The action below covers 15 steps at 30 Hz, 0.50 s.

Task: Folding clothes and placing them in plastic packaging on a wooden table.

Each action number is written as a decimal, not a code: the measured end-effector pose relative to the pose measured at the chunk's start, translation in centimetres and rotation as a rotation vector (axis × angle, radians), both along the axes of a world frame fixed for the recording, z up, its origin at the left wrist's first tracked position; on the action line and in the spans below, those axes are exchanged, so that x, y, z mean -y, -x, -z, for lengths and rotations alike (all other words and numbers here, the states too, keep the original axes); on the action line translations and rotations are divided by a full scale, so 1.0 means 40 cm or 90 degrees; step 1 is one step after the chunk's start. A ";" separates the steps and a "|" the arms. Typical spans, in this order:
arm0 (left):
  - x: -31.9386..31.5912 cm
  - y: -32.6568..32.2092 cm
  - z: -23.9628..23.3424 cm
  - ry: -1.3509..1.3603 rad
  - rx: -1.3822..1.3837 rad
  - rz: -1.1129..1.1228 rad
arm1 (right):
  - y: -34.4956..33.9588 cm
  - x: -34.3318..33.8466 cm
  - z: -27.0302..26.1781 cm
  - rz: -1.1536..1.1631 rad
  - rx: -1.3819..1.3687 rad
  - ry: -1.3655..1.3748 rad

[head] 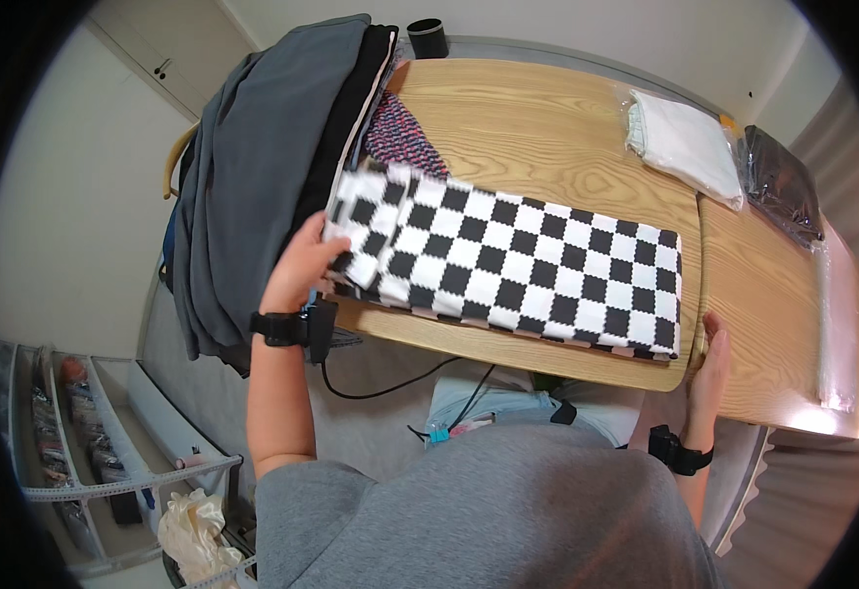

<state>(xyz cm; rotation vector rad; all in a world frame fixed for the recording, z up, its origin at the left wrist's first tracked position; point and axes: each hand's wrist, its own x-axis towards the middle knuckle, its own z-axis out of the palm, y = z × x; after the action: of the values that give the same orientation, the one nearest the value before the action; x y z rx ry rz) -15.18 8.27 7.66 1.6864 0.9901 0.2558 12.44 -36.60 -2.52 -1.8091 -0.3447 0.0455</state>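
A black-and-white checkered cloth [518,265] lies folded into a long strip across the wooden table [532,110]. Its left end is turned over in a short flap [367,221]. My left hand [301,261] grips that flap's outer edge, thumb on top and the other fingers out of sight. Beside the cloth's right end, my right hand [709,361] is held edge-on at the table's corner, apart from the cloth and holding nothing. Each wrist wears a black strapped device.
Dark grey and black garments [267,162] hang in a pile at the left, beside a speckled knit [404,136]. Bagged white cloth [683,147] and a dark bagged item [779,184] lie at the far right. A divided shelf [127,482] stands lower left; a black bin [427,40] is behind.
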 end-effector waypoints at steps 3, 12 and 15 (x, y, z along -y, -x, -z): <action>-0.015 0.025 0.096 -0.078 -0.005 -0.071 | -0.016 0.005 0.017 -0.019 0.031 0.013; -0.010 0.007 0.084 -0.165 -0.071 -0.056 | -0.013 0.008 0.016 -0.005 0.066 0.101; -0.014 -0.001 0.102 -0.441 -0.077 -0.024 | 0.010 -0.011 -0.001 -0.001 0.023 0.080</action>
<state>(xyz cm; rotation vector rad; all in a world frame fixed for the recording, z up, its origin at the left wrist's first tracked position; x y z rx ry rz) -15.16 8.85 3.57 2.3288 1.0946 0.5753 12.04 -36.18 -2.48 -1.9362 -0.3759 0.0368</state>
